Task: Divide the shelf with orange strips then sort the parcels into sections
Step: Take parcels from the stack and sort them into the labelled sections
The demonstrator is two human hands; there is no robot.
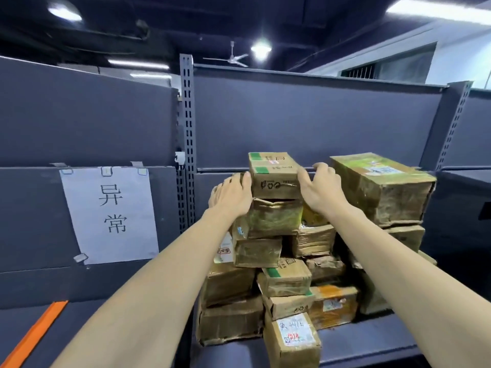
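Left hand (230, 193) and right hand (320, 188) clamp opposite sides of top carton (273, 175); long axis runs away from person, atop parcel stack (268, 261).

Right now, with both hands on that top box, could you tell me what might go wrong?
1. The small green-taped cardboard box, gripped by the left hand and right hand, sits atop a crumpled brown box; lifting could shift the stack.
2. The large tape-wrapped carton alongside looks tilted and might slide.
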